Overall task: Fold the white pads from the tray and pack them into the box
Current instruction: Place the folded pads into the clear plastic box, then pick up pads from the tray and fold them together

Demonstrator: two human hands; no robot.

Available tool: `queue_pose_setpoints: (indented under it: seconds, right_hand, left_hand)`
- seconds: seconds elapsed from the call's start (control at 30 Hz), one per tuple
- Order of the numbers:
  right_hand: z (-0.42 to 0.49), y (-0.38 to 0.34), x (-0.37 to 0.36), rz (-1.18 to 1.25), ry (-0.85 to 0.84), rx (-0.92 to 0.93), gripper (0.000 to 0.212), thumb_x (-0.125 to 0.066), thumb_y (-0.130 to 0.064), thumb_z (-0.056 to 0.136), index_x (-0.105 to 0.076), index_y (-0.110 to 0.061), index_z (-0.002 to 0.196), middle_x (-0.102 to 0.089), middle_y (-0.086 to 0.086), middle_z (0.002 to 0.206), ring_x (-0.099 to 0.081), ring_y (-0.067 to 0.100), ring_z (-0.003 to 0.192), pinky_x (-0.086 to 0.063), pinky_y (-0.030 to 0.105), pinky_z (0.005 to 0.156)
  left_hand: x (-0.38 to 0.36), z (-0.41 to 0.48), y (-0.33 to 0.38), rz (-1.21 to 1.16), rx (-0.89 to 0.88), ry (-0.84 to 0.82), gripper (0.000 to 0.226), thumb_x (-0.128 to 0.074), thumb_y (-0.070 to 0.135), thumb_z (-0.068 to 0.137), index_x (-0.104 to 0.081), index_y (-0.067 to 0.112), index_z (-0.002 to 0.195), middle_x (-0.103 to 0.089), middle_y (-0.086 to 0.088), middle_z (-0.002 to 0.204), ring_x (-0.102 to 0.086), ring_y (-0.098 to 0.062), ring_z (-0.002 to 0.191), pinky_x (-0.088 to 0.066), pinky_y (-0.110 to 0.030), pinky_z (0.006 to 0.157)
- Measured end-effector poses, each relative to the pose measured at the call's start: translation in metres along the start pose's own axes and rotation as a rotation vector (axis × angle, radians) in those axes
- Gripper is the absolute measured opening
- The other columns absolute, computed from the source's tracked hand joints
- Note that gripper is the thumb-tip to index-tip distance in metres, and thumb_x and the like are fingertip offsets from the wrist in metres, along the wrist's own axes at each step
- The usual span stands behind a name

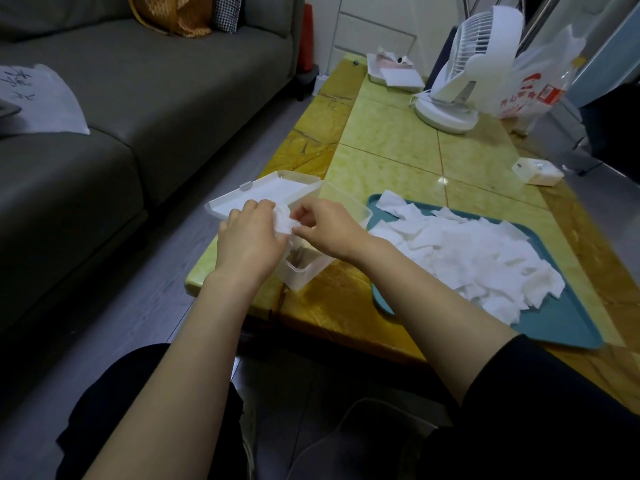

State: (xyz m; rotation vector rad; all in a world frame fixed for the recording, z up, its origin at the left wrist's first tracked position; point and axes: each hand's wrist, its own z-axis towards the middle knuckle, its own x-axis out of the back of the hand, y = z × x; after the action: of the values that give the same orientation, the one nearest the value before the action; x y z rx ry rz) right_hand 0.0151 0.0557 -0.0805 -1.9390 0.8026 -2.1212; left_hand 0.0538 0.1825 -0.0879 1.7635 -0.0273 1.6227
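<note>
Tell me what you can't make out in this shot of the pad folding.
Head view:
Box interior: the left hand and right hand cover it; packed count unknown.
Held pad: fingers pinching it hide most of it; fold state unclear.
Tray floor: buried under loose pads; their number is uncountable.
Plastic bag print: creased and too small to read.

Grey sofa left, grey plank floor, yellow marble-look table.
</note>
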Motion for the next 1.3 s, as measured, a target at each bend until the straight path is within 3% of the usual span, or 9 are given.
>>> queue_pose_setpoints:
  seconds: [0.13,0.27,0.37,0.63,0.77,0.87,1.03,1.13,1.3]
  right_hand:
    - [-0.014,0.002,0.011,0.01,-0.008,0.037,0.034,-0.05,-0.015,0.094,-0.052,-0.004,0.126,-0.058,0.012,0.127,-0.052,0.025,0.118,-0.036,0.027,0.096]
    - [-0.04,0.021,0.025,0.117,0.308,0.081,0.029,-0.048,-0.01,0.094,-0.053,-0.008,0.122,-0.057,0.006,0.122,-0.054,0.015,0.107,-0.042,0.024,0.091]
    - [-0.064,0.053,0.04,0.055,0.473,0.006,0.021,-0.047,-0.01,0.093,-0.056,-0.011,0.113,-0.059,0.001,0.112,-0.053,0.011,0.097,-0.042,0.022,0.081]
    - [-0.119,0.143,0.049,-0.307,0.208,-0.291,0.051,-0.064,-0.031,0.086,-0.046,-0.009,0.129,-0.048,0.012,0.127,-0.042,0.029,0.114,-0.032,0.031,0.092]
    - [-0.123,0.145,0.044,-0.213,0.255,-0.312,0.064,-0.069,-0.03,0.081,-0.04,-0.011,0.135,-0.043,0.012,0.13,-0.041,0.028,0.119,-0.033,0.03,0.096]
    - [-0.126,0.147,0.042,-0.1,0.361,-0.376,0.073,-0.069,-0.027,0.083,-0.03,-0.008,0.141,-0.033,0.015,0.136,-0.042,0.028,0.121,-0.035,0.031,0.1]
    - [-0.131,0.153,0.039,0.058,0.433,-0.452,0.058,-0.069,-0.027,0.083,-0.042,-0.008,0.131,-0.04,0.011,0.128,-0.056,0.027,0.1,-0.038,0.024,0.087]
    - [-0.133,0.154,0.041,0.031,0.497,-0.434,0.039,-0.069,-0.027,0.083,-0.053,-0.013,0.116,-0.05,0.004,0.116,-0.054,0.016,0.099,-0.034,0.018,0.076]
    - [-0.136,0.151,0.05,-0.01,0.568,-0.393,0.017,-0.06,-0.031,0.089,-0.061,-0.016,0.098,-0.062,-0.002,0.097,-0.053,0.01,0.085,-0.041,0.026,0.071]
  left_hand:
    - [-0.001,-0.006,0.013,0.025,-0.003,0.059,0.045,-0.048,0.025,0.095,-0.041,0.014,0.138,-0.046,-0.011,0.137,-0.038,-0.033,0.126,-0.029,-0.041,0.098]
    - [-0.006,-0.017,0.037,-0.181,-0.241,0.214,0.034,-0.049,0.014,0.093,-0.055,0.012,0.126,-0.056,-0.008,0.126,-0.046,-0.028,0.118,-0.031,-0.038,0.097]
    - [-0.023,-0.027,0.056,-0.318,-0.425,0.156,0.028,-0.05,0.011,0.089,-0.063,0.009,0.113,-0.062,-0.01,0.111,-0.054,-0.03,0.106,-0.042,-0.045,0.093]
    - [-0.069,-0.035,0.086,-0.048,-0.534,-0.151,0.033,-0.045,0.023,0.097,-0.052,0.016,0.129,-0.054,-0.004,0.128,-0.044,-0.023,0.121,-0.029,-0.03,0.097]
    - [-0.084,-0.033,0.098,0.174,-0.552,-0.264,0.034,-0.043,0.033,0.098,-0.051,0.017,0.127,-0.053,-0.004,0.129,-0.043,-0.027,0.12,-0.031,-0.036,0.1]
    - [-0.092,-0.033,0.105,0.25,-0.494,-0.234,0.033,-0.039,0.036,0.099,-0.051,0.017,0.122,-0.054,-0.005,0.126,-0.044,-0.029,0.118,-0.031,-0.038,0.098]
    - [-0.106,-0.034,0.124,0.255,-0.448,-0.031,0.031,-0.039,0.036,0.098,-0.046,0.014,0.118,-0.051,-0.007,0.117,-0.047,-0.029,0.111,-0.033,-0.038,0.092]
    - [-0.111,-0.032,0.132,0.25,-0.434,0.008,0.035,-0.042,0.038,0.096,-0.047,0.014,0.121,-0.051,-0.007,0.118,-0.047,-0.028,0.111,-0.033,-0.038,0.091]
    - [-0.115,-0.026,0.137,0.274,-0.412,0.011,0.03,-0.046,0.033,0.095,-0.056,0.014,0.116,-0.052,-0.009,0.117,-0.045,-0.029,0.109,-0.03,-0.04,0.088]
